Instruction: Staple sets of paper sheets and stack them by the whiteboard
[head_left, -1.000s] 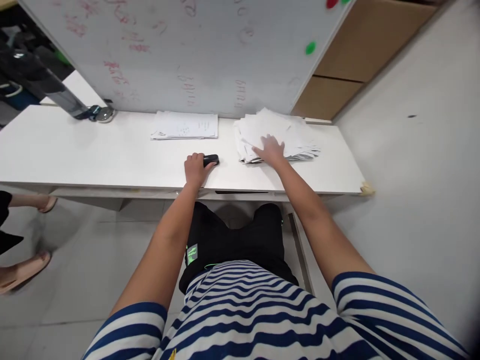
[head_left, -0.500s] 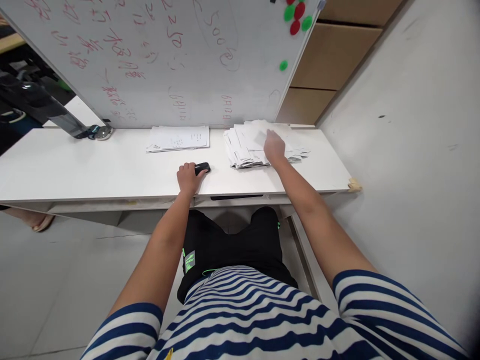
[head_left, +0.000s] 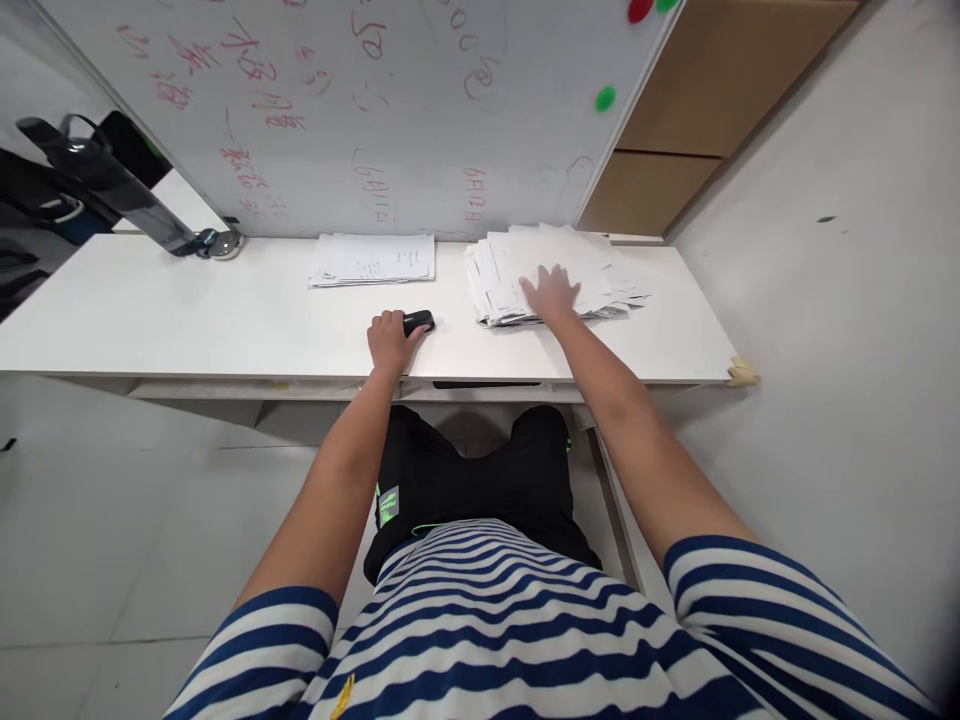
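Observation:
My left hand point(head_left: 391, 340) is wrapped round a black stapler point(head_left: 418, 322) on the white desk; part of the stapler is hidden under my fingers. My right hand point(head_left: 553, 292) lies with fingers spread on the untidy pile of white papers point(head_left: 510, 262) to the right. The sheets in this pile stick out unevenly, and nothing is gripped between my fingers. Behind my left hand lies a neater stack of printed papers point(head_left: 375, 260), apart from both hands.
A whiteboard point(head_left: 420, 130) with red writing stands along the back of the desk point(head_left: 187, 330). A clear bottle with a dark lid point(head_left: 135, 195) leans at the left. Cardboard boxes point(head_left: 675, 90) and a wall point(head_left: 840, 330) bound the right side.
My right hand has gone from curled fingers to spread fingers on the pile. My left hand keeps hold of the stapler. The camera view has shifted slightly.

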